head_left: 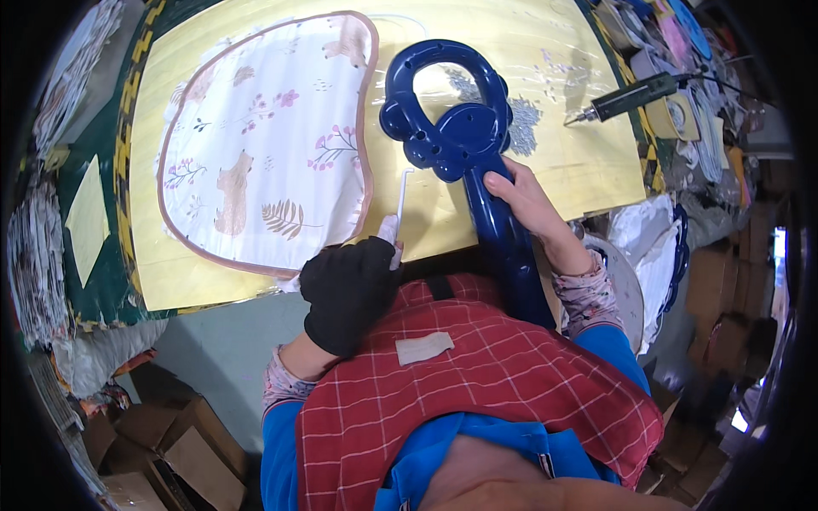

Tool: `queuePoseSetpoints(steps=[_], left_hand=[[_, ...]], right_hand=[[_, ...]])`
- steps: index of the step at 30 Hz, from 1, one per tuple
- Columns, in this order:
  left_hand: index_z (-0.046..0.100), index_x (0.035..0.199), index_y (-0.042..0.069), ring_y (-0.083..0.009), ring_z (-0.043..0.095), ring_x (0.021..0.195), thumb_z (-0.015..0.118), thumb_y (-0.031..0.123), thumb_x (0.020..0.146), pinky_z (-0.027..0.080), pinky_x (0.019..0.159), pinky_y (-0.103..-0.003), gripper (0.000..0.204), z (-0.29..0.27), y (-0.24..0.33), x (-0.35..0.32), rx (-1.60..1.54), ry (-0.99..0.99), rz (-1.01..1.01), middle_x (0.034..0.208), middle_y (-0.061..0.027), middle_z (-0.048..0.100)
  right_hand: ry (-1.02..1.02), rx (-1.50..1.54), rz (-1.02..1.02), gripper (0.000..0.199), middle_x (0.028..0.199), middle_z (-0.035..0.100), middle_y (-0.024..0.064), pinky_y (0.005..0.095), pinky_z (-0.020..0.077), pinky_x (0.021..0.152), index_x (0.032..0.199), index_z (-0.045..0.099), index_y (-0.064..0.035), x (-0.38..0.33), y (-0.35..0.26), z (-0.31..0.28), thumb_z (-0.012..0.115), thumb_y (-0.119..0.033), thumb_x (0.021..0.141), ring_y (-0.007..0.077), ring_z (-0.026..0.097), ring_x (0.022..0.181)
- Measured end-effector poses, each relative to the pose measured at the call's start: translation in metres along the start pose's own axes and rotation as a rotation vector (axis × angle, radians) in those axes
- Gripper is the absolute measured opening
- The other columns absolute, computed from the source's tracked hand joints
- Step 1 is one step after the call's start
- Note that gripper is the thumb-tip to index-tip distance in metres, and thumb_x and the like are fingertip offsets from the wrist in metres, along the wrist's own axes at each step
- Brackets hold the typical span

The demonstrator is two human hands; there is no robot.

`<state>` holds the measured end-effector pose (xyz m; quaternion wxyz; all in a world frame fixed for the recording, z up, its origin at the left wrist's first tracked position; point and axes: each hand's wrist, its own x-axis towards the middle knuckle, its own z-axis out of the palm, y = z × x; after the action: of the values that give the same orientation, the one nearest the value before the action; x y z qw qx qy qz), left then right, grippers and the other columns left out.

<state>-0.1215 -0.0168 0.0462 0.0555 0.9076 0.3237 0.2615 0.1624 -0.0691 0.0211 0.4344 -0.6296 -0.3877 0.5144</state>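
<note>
- The blue plastic frame (464, 136), a long handle ending in a rounded loop, lies slanted across the near edge of the yellow table (579, 77); the loop end rests on the table and the handle runs down toward the person's lap
- The right hand (530, 203) grips the handle just below the loop, fingers wrapped closed around it
- The left hand (349, 289), in a black fingerless glove, is curled together on a thin white rod (402, 192) beside the frame
- The frame looks rigid, smooth and likely slippery, light for its length though probably loop-heavy; the narrow neck under the loop seems the surest hold
- A floral padded cover (264, 140) lies flat and limp on the table to the left, just apart from the frame
- A powered driver (630, 95) rests at the table's far right; cardboard boxes (170, 451) crowd the floor around
</note>
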Motion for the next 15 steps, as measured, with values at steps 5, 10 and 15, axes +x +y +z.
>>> queuePoseSetpoints(steps=[5,10,15], left_hand=[[0.068,0.111,0.009,-0.0167,0.051,0.046,0.068,0.020,0.086,0.038,0.045,-0.035,0.028,0.006,0.005,0.008,0.019,0.005,-0.003,0.056,0.0001,0.049],[0.067,0.111,0.008,-0.0176,0.052,0.047,0.067,0.020,0.087,0.039,0.045,-0.035,0.027,0.005,0.003,0.005,-0.003,-0.016,0.004,0.056,-0.0006,0.050],[0.068,0.114,0.009,-0.0228,0.057,0.050,0.069,0.017,0.086,0.043,0.049,-0.037,0.029,0.018,0.005,0.003,0.051,-0.081,-0.058,0.059,-0.0053,0.056]], right_hand=[[-0.012,0.055,-0.003,0.042,0.092,0.059,-0.0021,0.0223,0.0443,0.076,0.116,0.061,-0.0006,-0.005,0.009,-0.007,0.068,-0.035,0.092,0.0058,0.052,0.083],[-0.013,0.037,-0.044,0.045,0.092,0.060,0.0002,0.0232,0.0455,0.077,0.116,0.060,0.0004,-0.004,0.011,-0.003,0.069,-0.035,0.091,0.0072,0.054,0.084],[0.120,-0.273,-0.131,0.051,0.098,0.065,0.0075,0.0275,0.0497,0.079,0.117,0.059,0.0040,-0.010,-0.001,0.007,0.071,-0.037,0.089,0.0134,0.061,0.089]])
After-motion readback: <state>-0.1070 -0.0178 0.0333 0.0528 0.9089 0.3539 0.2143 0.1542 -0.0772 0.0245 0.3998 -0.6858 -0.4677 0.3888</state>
